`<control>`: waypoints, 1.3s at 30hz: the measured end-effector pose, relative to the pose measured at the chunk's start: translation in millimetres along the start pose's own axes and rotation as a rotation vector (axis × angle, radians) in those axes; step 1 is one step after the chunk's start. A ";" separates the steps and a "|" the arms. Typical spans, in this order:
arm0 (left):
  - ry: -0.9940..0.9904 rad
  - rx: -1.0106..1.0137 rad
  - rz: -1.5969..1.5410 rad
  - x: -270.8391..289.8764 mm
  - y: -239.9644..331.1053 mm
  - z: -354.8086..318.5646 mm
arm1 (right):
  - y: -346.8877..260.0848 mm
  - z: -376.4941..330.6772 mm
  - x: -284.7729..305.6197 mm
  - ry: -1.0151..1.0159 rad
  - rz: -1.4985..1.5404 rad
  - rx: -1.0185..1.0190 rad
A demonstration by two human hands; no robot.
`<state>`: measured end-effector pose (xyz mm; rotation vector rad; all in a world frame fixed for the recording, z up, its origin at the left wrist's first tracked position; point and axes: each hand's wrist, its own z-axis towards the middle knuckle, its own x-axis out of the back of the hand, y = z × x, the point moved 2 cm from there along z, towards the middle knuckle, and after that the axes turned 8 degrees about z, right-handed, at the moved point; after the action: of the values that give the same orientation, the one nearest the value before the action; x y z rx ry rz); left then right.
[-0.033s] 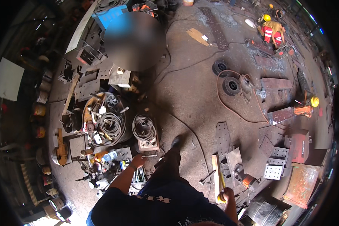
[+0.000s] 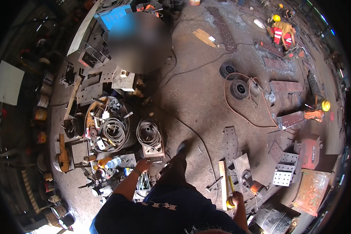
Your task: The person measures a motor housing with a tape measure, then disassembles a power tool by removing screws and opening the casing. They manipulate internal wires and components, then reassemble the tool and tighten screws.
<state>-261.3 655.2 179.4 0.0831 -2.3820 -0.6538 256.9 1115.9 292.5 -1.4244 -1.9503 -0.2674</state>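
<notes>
1. clock positions run from the middle of the view — a wide downward look over a cluttered workshop floor [image 2: 193, 97].
2. at five o'clock, the person's right hand [image 2: 237, 198] holds a yellow tape measure [image 2: 230, 202], fingers closed around its case.
3. the yellow blade [image 2: 231, 183] runs from the case toward twelve, close beside a pale wooden board [image 2: 222, 183]; whether they touch is unclear.
4. at seven o'clock, the left hand [image 2: 143, 166] is at a thin bar [image 2: 156, 161] near a box [image 2: 154, 151] topped with coiled cable [image 2: 148, 141]; its fingers look partly curled, but i cannot tell whether they grip anything.
5. progress: the blade is out, so that much looks done — it has yet to be run back in. no fresh mark on the board can be made out, nor where the blade's tip sits.
6. at four o'clock lies a grey steel plate [image 2: 243, 169]; at two, dark wire spools [image 2: 234, 93] and, farther out, a crouching co-worker [image 2: 283, 31].
</notes>
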 end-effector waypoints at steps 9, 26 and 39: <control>0.205 0.103 -0.125 77.2 48.2 59.1 | -112.7 148.3 137.3 0.104 -0.287 0.608; 0.277 -0.055 0.222 117.9 122.9 213.7 | -55.3 222.7 183.8 -0.136 -0.162 -0.158; 0.342 0.189 -0.209 266.8 403.0 371.3 | -350.9 641.0 581.0 0.063 -0.541 0.529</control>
<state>-655.1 1108.9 281.9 0.4911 -2.1109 -0.4635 -410.9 1767.9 271.1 -0.5377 -2.1151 -0.0260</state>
